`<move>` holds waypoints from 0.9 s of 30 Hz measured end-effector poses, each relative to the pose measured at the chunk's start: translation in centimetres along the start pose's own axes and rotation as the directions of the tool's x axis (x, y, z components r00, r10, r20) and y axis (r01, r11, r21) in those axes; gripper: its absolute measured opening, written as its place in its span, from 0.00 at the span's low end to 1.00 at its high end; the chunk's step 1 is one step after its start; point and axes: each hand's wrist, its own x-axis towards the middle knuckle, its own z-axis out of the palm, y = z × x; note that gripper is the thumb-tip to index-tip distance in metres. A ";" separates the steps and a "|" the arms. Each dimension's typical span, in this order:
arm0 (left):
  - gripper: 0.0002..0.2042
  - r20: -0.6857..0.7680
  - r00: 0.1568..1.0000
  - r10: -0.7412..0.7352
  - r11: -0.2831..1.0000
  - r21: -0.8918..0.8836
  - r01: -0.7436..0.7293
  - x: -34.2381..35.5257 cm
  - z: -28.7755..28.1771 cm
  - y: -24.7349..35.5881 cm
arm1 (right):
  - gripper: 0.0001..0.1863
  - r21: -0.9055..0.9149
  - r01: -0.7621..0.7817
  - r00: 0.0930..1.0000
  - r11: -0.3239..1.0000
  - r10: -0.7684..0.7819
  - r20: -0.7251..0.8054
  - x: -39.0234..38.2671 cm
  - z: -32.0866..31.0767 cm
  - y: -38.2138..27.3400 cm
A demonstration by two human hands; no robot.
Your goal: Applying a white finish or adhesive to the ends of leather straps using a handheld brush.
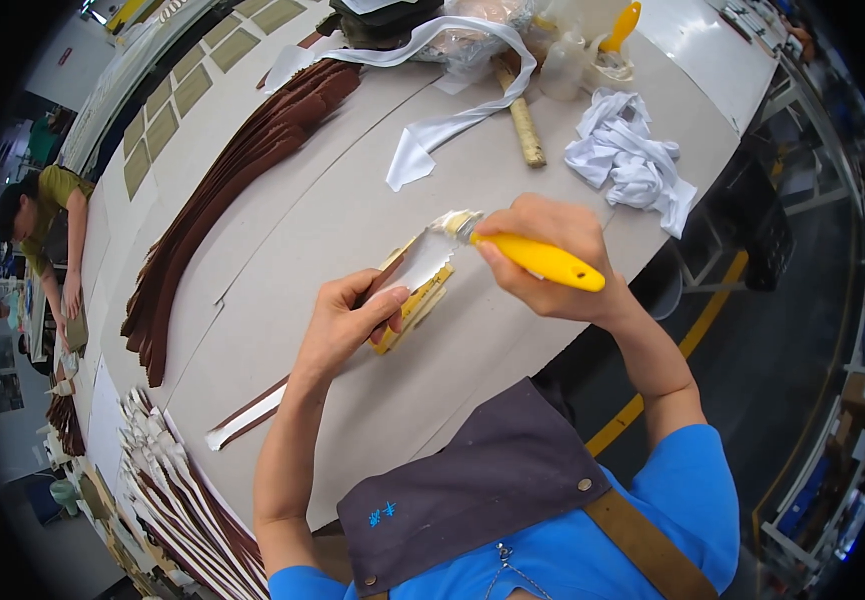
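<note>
My left hand (pixel 348 325) grips a long brown strip (pixel 425 262), its white-coated face turned up. The strip's tail passes beneath my left forearm and lies on the table. Wrapped in my right hand (pixel 543 235) is a brush (pixel 553 264) with a yellow handle. The brush's bristles carry white paste and touch the strip's far end. Below the raised strip, beside my left fingers, a yellow block (pixel 415 318) sits on the table; part of it is hidden.
A fanned stack of brown strips (pixel 223 190) lies at left, with white-coated strips (pixel 168 480) nearer me. A hammer (pixel 525 130), white cloth (pixel 633 155) and a pot with another yellow brush (pixel 610 62) stand beyond my hands. At far left, a person (pixel 58 215) leans over the table.
</note>
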 end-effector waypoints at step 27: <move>0.14 -0.061 0.996 0.061 0.986 0.160 -0.050 -1.5 0.0 0.1 | 0.07 0.243 -0.419 0.864 0.875 0.302 0.402 3.2 3.4 0.2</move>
